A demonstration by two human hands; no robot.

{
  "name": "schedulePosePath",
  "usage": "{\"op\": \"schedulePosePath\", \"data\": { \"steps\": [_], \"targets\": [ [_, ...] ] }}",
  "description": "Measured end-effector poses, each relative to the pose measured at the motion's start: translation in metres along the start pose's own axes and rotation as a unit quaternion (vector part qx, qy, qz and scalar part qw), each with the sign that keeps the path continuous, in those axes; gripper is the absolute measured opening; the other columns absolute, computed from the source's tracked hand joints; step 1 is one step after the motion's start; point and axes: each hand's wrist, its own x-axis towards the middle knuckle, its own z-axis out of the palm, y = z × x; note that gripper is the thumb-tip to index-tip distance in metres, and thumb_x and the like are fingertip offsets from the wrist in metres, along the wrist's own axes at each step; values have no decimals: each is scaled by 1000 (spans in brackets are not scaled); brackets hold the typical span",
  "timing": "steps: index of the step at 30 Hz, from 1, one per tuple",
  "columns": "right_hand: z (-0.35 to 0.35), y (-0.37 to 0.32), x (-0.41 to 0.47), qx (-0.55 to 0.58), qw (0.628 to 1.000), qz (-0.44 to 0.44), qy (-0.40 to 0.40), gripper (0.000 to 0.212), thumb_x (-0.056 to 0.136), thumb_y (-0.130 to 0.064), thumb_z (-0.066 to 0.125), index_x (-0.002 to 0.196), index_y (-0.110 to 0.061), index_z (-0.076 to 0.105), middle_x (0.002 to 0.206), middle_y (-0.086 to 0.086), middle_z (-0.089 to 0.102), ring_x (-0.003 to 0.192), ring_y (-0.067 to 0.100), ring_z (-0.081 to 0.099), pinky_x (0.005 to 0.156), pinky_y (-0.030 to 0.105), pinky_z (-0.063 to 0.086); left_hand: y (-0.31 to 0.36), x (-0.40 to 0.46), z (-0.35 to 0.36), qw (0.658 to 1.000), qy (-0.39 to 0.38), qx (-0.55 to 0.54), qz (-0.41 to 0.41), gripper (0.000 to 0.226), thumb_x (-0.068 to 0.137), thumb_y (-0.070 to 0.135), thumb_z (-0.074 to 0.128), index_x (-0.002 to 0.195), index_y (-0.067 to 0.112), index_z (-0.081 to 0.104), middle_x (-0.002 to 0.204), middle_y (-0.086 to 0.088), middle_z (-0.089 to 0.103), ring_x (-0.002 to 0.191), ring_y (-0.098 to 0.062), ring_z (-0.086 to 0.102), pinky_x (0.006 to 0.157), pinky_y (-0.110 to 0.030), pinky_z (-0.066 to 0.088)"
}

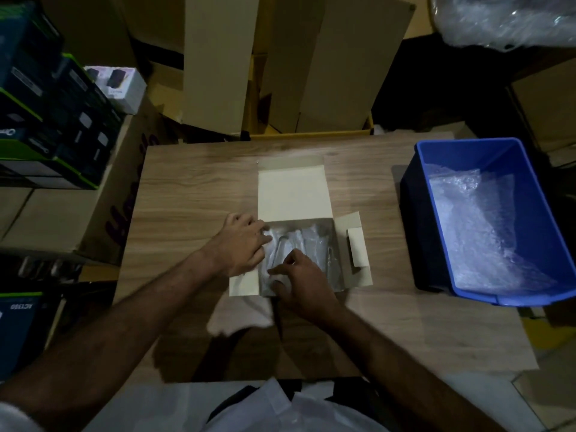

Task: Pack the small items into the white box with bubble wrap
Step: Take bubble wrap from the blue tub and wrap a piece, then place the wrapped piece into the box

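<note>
While both my hands work inside the box, here is the layout.
Right hand (299, 282): pinching the clear bubble wrap sheet (299, 244) at the near edge.
Left hand (243, 244): fingers curled on the wrap's left edge.
Open white cardboard box (293, 194): directly under both hands, long axis running away from me.
Small items: hidden under wrap, can't tell.
Blue plastic bin (467, 151): spare wrap, well right; right hand nearer.

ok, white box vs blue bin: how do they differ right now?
The white box is flat cardboard with its lid folded open away from the person; the blue bin is deep, rigid and has no lid. The white box lies mid-table with the left hand and right hand working in it; the blue bin stands untouched at the right edge, tilted in view. Both hold bubble wrap.
</note>
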Motion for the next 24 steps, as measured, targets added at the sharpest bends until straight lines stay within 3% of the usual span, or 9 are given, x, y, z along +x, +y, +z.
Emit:
{"op": "schedulePosePath", "data": {
  "steps": [5, 11, 15, 20, 24],
  "targets": [
    [-25, 13, -6, -31, 996, 16, 85, 52, 94, -32, 61, 144, -19, 54, 135, 11, 58, 119, 27, 56, 96, 42, 51, 33, -19, -3, 992, 69, -70, -77, 49, 95, 40, 43, 140, 27, 54, 152, -5, 45, 135, -29, 41, 109, -53, 22],
    [-73, 39, -19, -84, 986, 6, 147, 65, 88, -28, 64, 147, -10, 46, 151, 22, 45, 137, 35, 46, 111, 47, 41, 85, -5, -15, 982, 95, -118, -113, 66, 81, 32, 65, 145, 18, 50, 158, -15, 37, 139, -35, 42, 110, -54, 34],
    [-113, 64, -33, -132, 976, 52, 165, 69, 88, -30, 62, 152, -11, 42, 158, 23, 37, 142, 38, 41, 114, 50, 39, 118, 19, -37, 977, 126, -127, -114, 68, 88, 40, 59, 150, 17, 43, 163, -14, 29, 142, -33, 38, 109, -51, 34],
    [-156, 109, -74, -130, 967, 80, 205, 66, 96, -34, 50, 158, -18, 31, 162, 18, 30, 145, 33, 35, 117, 46, 35, 169, 64, -57, 968, 196, -135, -79, 60, 91, 35, 52, 145, 9, 51, 158, -23, 35, 133, -39, 47, 102, -51, 37],
    [-188, 162, -108, -119, 951, 143, 247, 66, 93, -37, 54, 154, -18, 40, 160, 19, 34, 143, 37, 37, 114, 47, 37, 223, 110, -73, 953, 215, -202, -72, 57, 87, 32, 52, 139, 9, 58, 154, -23, 41, 130, -39, 51, 102, -46, 41]
  ]
}}
